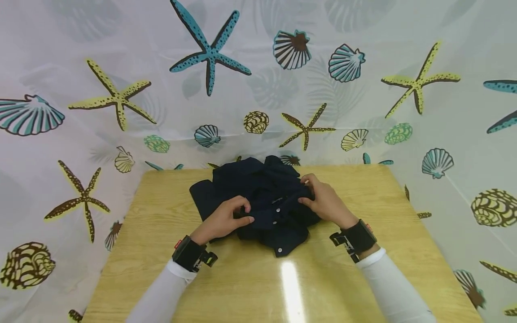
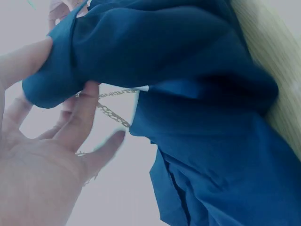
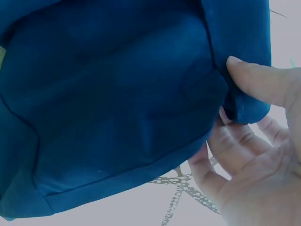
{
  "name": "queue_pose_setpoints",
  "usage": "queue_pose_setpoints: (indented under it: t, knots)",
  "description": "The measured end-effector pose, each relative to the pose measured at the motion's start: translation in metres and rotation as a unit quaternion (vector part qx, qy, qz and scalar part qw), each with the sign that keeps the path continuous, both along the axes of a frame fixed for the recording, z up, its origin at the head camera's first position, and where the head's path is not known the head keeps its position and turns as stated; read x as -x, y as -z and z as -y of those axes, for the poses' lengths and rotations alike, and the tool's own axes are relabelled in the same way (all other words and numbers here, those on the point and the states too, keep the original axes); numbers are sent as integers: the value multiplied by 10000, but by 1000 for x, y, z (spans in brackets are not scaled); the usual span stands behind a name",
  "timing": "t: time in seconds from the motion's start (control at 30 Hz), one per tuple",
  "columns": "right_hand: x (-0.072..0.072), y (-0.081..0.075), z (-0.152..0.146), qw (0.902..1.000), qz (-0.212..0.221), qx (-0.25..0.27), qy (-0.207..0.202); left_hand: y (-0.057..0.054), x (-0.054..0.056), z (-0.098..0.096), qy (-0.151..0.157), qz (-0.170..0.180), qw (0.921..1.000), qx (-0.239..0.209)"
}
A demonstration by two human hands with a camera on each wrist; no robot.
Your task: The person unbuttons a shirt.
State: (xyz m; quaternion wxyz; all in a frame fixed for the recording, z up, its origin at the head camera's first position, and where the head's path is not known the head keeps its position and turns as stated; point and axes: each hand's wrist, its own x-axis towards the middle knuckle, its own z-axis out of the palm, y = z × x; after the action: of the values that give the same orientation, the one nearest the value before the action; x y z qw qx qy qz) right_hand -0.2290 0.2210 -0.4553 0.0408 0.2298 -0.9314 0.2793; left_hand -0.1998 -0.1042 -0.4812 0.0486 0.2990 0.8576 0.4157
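Note:
A dark navy shirt (image 1: 258, 188) lies bunched up at the back of the wooden table, with several pale round buttons and a small label showing. At its left side, my left hand (image 1: 226, 220) pinches a folded band of the cloth. The left wrist view shows that folded cloth (image 2: 141, 47) between thumb and fingers, with some fingers spread below it. On the right, my right hand (image 1: 325, 202) grips another folded edge. In the right wrist view the thumb lies over the cloth (image 3: 131, 103), with the fingers behind and below; part of them is hidden.
The wooden table (image 1: 161, 269) has a bright light reflection near its front. A white curtain (image 1: 161, 49) printed with starfish and shells hangs behind the table and along both sides. Black camera straps (image 1: 187, 253) sit on both wrists, over white sleeves.

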Motion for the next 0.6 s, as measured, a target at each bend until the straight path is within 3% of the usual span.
queue_pose_setpoints:
  t: [0.13,0.27,0.43,0.6]
  knots:
    - [-10,-11,-3,9992,307,208,-116,-9,-4,2,-397,341,9982,-299]
    - [-20,-20,-3,9960,738,413,-297,-20,-8,9,-565,804,9950,-173]
    - [-32,-29,0,9880,1102,838,-693,-31,-12,21,6,1126,9936,16]
    - [-43,-41,1,9887,1080,653,-811,-45,-20,29,730,1201,9900,-148]
